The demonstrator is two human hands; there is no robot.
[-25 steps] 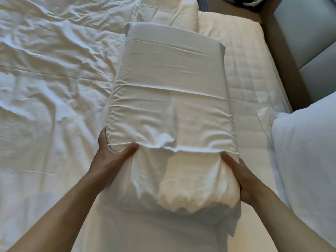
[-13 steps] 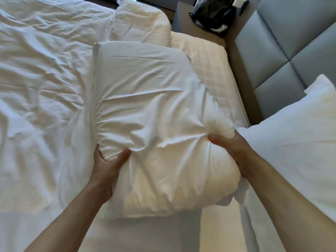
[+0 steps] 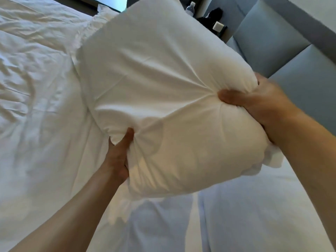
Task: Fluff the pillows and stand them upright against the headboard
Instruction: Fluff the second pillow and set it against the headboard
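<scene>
Head view, both hands (left hand (image 3: 118,157), right hand (image 3: 261,104)) gripping raised pillow (image 3: 163,91), grey headboard (image 3: 291,51) beside, second pillow (image 3: 263,215) below

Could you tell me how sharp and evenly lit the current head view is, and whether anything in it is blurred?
In the head view the right hand is smeared by motion blur, the left hand less so; the pillow is bright on top and shaded warm underneath; the headboard edges bend from the wide-angle lens, and the nightstand clutter is soft.
</scene>
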